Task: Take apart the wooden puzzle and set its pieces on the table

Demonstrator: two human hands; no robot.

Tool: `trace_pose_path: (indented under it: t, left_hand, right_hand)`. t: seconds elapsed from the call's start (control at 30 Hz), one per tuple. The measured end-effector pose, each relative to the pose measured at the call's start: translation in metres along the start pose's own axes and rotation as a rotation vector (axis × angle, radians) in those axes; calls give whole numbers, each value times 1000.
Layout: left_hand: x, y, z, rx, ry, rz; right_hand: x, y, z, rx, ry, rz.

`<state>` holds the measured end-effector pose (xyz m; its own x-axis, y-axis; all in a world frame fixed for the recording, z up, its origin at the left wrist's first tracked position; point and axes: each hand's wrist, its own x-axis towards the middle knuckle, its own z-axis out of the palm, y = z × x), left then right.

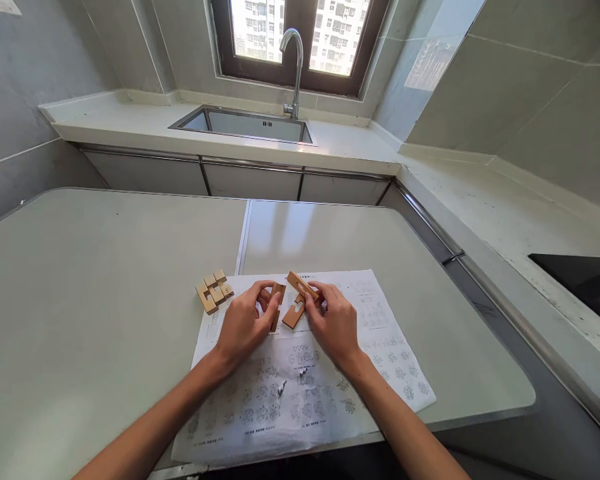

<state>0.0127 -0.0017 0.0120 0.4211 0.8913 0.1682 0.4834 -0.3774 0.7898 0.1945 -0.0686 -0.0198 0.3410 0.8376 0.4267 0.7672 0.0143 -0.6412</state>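
Observation:
My left hand (pixel 243 325) pinches a short notched wooden puzzle piece (pixel 277 303) upright between thumb and fingers. My right hand (pixel 333 322) grips two joined wooden puzzle bars (pixel 299 298), one angled up to the left, one hanging below it. Both hands hover just above a printed instruction sheet (pixel 380 347) lying on the white table. To the left of my left hand, a small cluster of interlocked wooden pieces (pixel 213 291) rests at the sheet's far left corner.
The white table (pixel 105 280) has a seam down its middle. Beyond it runs a counter with a steel sink (pixel 245 124) and a curved tap (pixel 295 67) under a window. A dark hob (pixel 580 277) sits in the counter at right.

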Motion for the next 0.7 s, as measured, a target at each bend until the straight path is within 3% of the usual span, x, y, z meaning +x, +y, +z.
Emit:
trace_pose_path:
  t: [0.4,0.7]
  left_hand:
    - [1,-8,-1,213,-2,23]
    - [4,-8,-5,307,-22,34]
  right_hand:
    - [1,0,-4,30,81,-93]
    - [0,8,-2,-100,101,-35]
